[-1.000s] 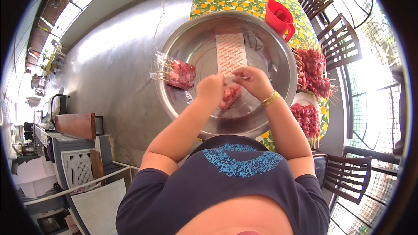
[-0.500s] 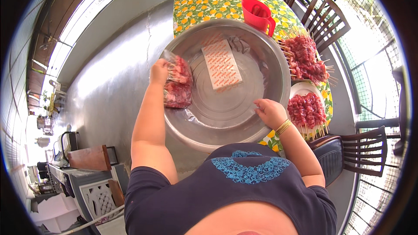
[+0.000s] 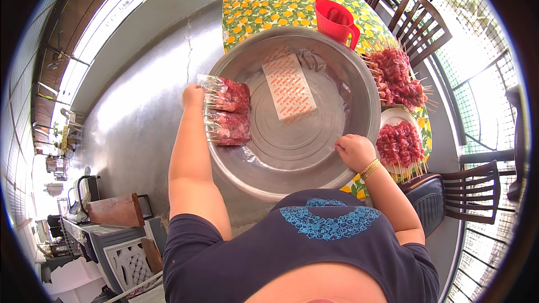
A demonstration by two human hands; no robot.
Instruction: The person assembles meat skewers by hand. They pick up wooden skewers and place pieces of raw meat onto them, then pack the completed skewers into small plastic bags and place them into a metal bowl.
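Note:
A clear plastic bag of raw meat skewers (image 3: 233, 95) rests at the left side of a wide metal basin (image 3: 306, 160), partly over its rim. Below it lies a second bagged bundle of meat skewers (image 3: 229, 128). My left hand (image 3: 193, 96) is closed at the outer edge of the upper bag, where the stick ends point; its fingertips are partly hidden. Over the basin's right side is my right hand (image 3: 356, 151), its fingers pinched together. What they hold, if anything, is too small to make out. A white packet with orange print (image 3: 288, 86) lies inside the basin.
Right of the basin, a white plate (image 3: 397, 115) carries raw meat skewers (image 3: 401, 145); a larger pile of skewers (image 3: 397, 78) lies beyond. A red plastic jug (image 3: 335, 21) stands on the lemon-patterned tablecloth (image 3: 269, 8). Dark wooden chairs (image 3: 420, 25) line the right side.
My left hand has moved slightly left and down to the bag's outer edge. The upper bag now lies flatter, its plastic spread out. My right hand has shifted slightly right and down.

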